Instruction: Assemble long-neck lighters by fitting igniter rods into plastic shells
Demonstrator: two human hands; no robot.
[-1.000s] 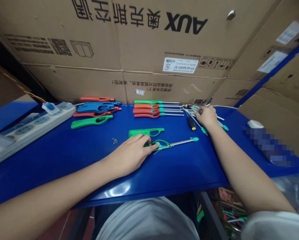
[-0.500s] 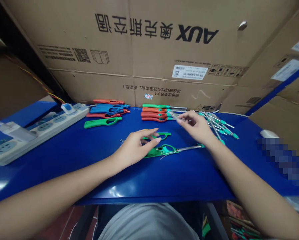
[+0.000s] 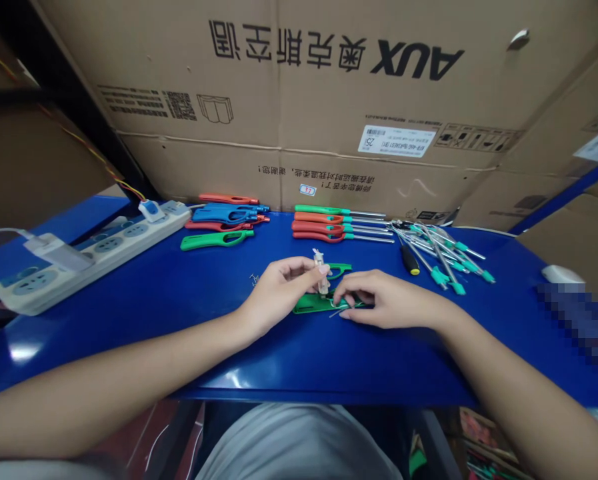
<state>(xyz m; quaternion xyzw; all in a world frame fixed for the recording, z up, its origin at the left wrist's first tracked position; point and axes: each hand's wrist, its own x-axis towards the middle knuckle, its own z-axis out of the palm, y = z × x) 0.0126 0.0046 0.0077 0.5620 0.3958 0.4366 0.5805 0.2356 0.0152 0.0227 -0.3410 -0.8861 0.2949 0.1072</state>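
My left hand [image 3: 283, 293] pinches a small translucent lighter fuel tank [image 3: 323, 279] upright between thumb and fingers, its white fitting at the top. Below it on the blue table lies an open green lighter handle half [image 3: 309, 305]. My right hand [image 3: 386, 298] is closed over the right part of that half, fingertips pressed together at its wire and trigger area. What those fingertips grip is hidden. A thin wire [image 3: 336, 312] pokes out beside them. Another green handle piece [image 3: 339, 269] lies just behind, partly covered by the left hand.
Lighter handles [image 3: 219, 238] lie at back left, finished-looking lighters [image 3: 319, 228] at back centre. Right of these are metal lighter tubes [image 3: 439, 253] and a black screwdriver [image 3: 409, 259]. A power strip [image 3: 99, 257] runs along the left; small screws [image 3: 254, 279] lie near my left hand.
My right hand has come from the back of the table down to the green handle half. The fuel tank it held is now in my left hand. The screwdriver has come into view.
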